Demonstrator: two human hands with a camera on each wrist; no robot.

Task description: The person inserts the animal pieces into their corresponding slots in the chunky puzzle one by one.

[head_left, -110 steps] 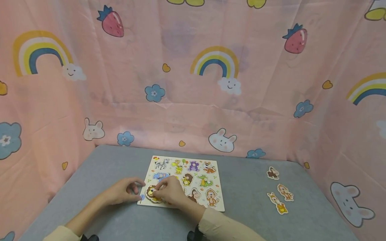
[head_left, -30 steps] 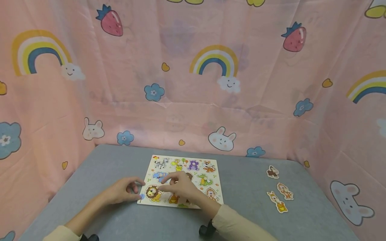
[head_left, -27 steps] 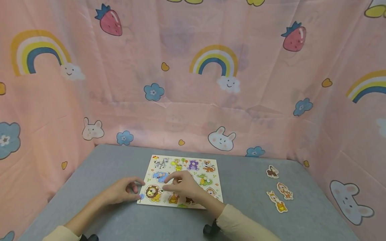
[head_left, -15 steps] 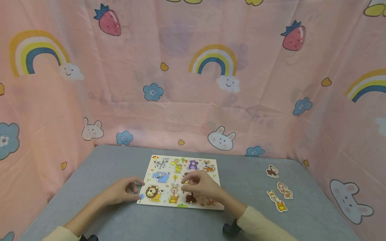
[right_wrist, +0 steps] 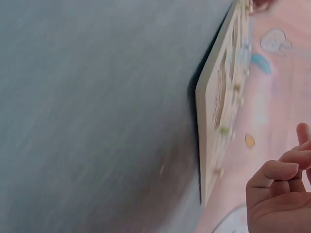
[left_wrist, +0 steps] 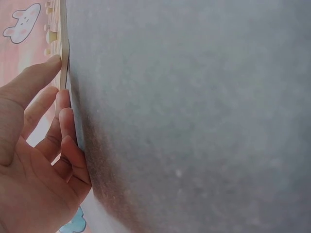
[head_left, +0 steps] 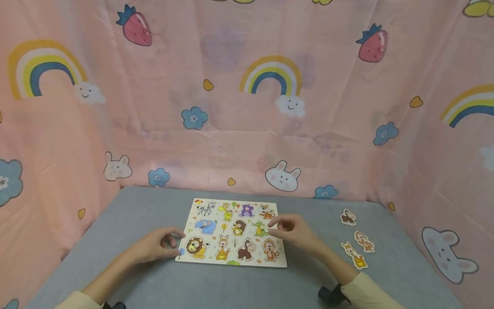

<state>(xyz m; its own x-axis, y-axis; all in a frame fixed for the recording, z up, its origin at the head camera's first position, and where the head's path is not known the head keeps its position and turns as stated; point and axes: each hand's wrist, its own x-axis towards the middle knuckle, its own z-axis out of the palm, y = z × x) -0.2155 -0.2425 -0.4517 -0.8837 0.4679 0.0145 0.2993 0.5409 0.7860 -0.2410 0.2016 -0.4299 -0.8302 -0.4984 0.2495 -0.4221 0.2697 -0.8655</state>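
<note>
A wooden peg puzzle board (head_left: 279,259) with animal pictures lies on the grey table. My left hand (head_left: 156,244) is at its left edge, thumb and index fingertip touching it; in the left wrist view the other fingers curl loosely beside the board's edge (left_wrist: 64,43). The lion piece (head_left: 197,248) lies at the board's front left corner. Over the right edge, near the crocodile (head_left: 260,229), my right hand (head_left: 295,231) hovers with thumb and index finger apart, holding nothing. To its right lie three loose pieces: an ape (head_left: 348,217), a monkey (head_left: 364,241) and a kangaroo (head_left: 353,255).
The grey tabletop (head_left: 231,287) surrounds the board. A pink patterned curtain (head_left: 231,146) encloses the table at the back and both sides. Small pegs (right_wrist: 237,87) stand up from the board in the right wrist view.
My right hand has let go of the lion piece, which now lies flat at the board's front left, and has moved right across the board. The left hand stays at the edge.
</note>
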